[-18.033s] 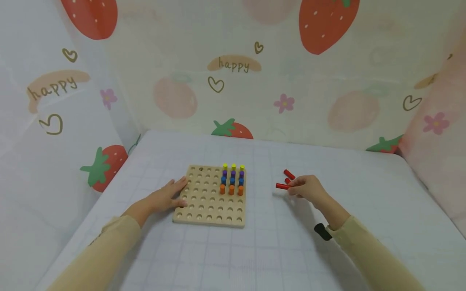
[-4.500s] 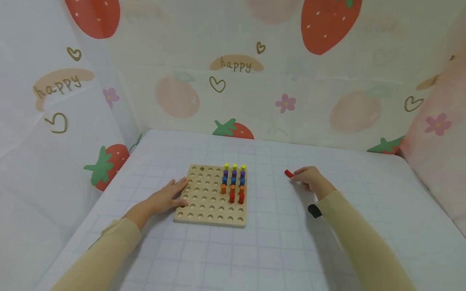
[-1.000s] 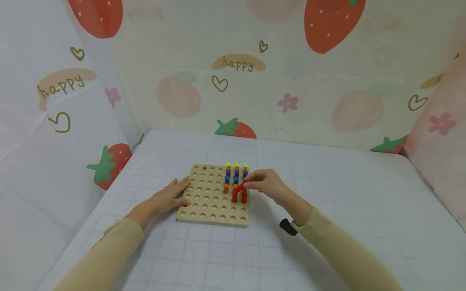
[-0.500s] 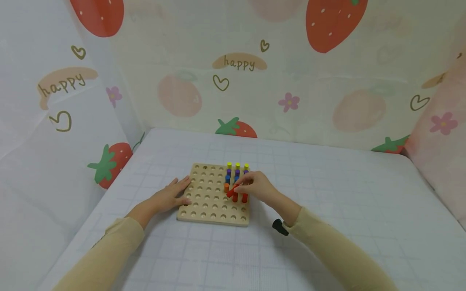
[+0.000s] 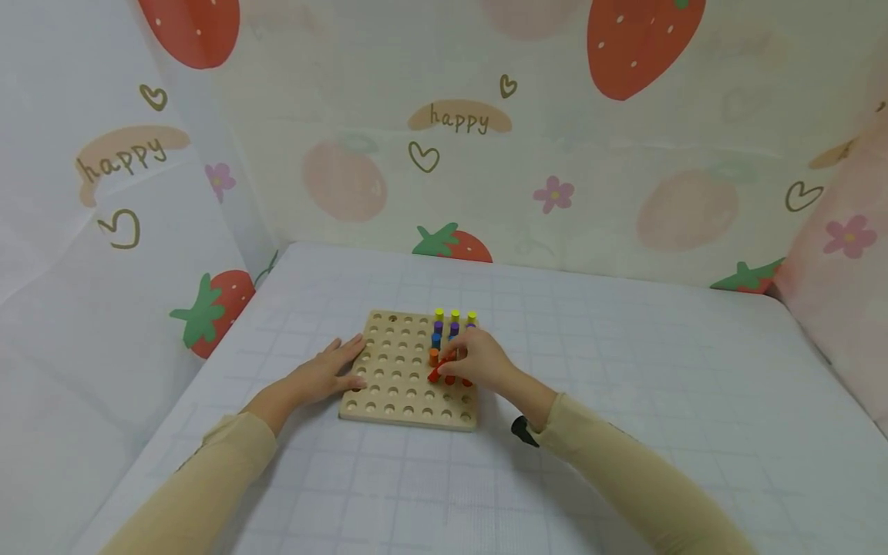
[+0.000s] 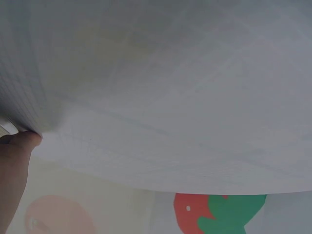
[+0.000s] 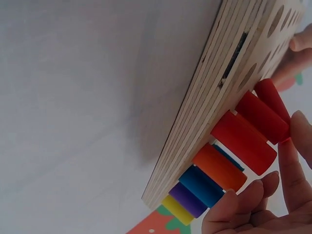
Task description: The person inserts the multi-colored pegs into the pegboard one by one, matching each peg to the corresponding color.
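Observation:
A square wooden pegboard [image 5: 388,393] with rows of round holes lies on the table. My left hand [image 5: 315,379] rests on its left edge, fingers spread and fairly straight. At the board's right side my right hand [image 5: 482,361] pinches a red peg [image 5: 435,375] between thumb and fingertips. That peg leans, its lower end at the board beside two standing red pegs [image 7: 244,142]. Behind them stand orange pegs [image 7: 219,166], blue pegs [image 7: 201,186], purple pegs [image 5: 438,328] and yellow pegs [image 5: 455,315]. My right hand partly hides several of these in the head view.
A white table cover [image 5: 610,347] with a faint grid spreads around the board. Curtains [image 5: 347,254] printed with strawberries and flowers close off the back and sides. A black object [image 5: 524,431] sits at my right sleeve cuff.
Over the last second my right hand has carried the red peg leftward across the standing red pegs and down to the board. The left hand stays on the board's edge.

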Motion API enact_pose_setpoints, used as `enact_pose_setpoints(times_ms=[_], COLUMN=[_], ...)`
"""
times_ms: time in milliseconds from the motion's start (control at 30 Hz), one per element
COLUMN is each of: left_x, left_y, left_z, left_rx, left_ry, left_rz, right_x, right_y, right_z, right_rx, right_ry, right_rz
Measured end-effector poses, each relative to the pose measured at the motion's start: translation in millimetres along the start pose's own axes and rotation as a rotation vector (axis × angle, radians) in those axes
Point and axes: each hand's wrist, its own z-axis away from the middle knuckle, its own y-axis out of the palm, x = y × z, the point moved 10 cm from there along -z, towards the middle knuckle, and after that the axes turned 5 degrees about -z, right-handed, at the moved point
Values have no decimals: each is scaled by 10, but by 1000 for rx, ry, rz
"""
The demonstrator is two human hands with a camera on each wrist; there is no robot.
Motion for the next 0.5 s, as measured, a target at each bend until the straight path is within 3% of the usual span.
enact_pose_setpoints(times_ms=[333, 500], left_x=[-17, 1], left_y=[-14, -4], left_z=[-5, -3], left_rx=[-5, -5], left_ry=[5, 1], left_rz=[-6, 3], right_x=[53, 74], right_y=[21, 62], right_z=[-26, -15], right_rx=[5, 41], right_ry=[-26, -46], right_rz=[72, 17])
